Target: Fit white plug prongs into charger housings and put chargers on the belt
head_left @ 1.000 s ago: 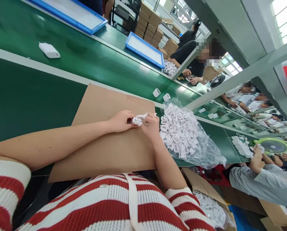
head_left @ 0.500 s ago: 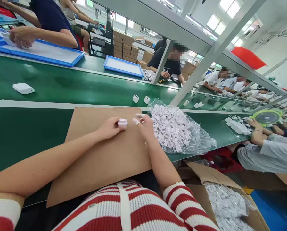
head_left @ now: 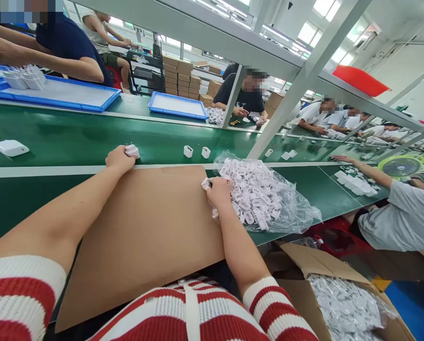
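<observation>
My left hand (head_left: 120, 159) is at the near edge of the green conveyor belt (head_left: 155, 137), closed round a white plug charger (head_left: 131, 151) whose pins point up. My right hand (head_left: 219, 190) is over the right edge of a cardboard sheet (head_left: 151, 237), beside a heap of white plastic charger housings (head_left: 256, 194) in a clear bag. Its fingers pinch a small white housing (head_left: 207, 183). White covers on these fingertips, seen earlier, partly blend with the piece.
On the belt lie a white charger (head_left: 11, 148) at left and two upright ones (head_left: 188, 151) ahead. A grey post (head_left: 304, 80) rises behind the bag. Blue trays (head_left: 178, 105) and co-workers are across the belt. An open carton (head_left: 347, 303) of bagged parts stands below right.
My left hand has carried the charger forward and left, from above the cardboard to the belt. My right hand has come down by the bag's edge, its fingers closing on a white piece.
</observation>
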Available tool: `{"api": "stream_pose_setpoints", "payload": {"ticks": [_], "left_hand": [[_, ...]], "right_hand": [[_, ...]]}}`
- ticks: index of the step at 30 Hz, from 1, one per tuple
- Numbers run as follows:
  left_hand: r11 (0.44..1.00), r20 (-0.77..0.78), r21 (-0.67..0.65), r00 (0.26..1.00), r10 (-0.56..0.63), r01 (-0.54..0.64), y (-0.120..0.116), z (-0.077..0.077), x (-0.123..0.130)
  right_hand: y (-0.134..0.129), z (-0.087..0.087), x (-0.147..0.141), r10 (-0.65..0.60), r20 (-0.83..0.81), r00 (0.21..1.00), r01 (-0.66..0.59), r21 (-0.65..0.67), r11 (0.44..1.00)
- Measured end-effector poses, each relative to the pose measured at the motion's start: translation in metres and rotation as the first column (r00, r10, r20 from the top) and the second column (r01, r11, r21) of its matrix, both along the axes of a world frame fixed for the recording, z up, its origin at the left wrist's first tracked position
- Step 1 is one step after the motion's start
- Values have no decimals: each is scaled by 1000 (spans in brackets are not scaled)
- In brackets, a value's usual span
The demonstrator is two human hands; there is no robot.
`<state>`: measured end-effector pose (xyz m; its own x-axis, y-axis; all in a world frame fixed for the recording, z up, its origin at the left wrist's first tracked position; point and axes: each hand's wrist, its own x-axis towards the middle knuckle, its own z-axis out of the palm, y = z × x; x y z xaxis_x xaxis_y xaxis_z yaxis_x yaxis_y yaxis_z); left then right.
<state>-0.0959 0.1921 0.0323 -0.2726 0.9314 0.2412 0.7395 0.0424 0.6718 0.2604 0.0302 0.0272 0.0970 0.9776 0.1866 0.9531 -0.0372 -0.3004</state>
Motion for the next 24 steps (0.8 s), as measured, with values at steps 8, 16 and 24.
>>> {"api": "stream_pose_setpoints", "payload": {"ticks": [8,16,24], "left_hand": [[924,-206,374,978,0,79,-9,9,52],[981,-271,-177,955,-125,78,25,2,158],[972,-200,-187,964,-177,140,25,7,149]], "right_hand": [[-8,6,-8,201,-504,840,-95,227,969],[-17,6,-42,272,-918,288,-185,225,957],[-17,9,-36,144,-982,122,-184,120,976]]}}
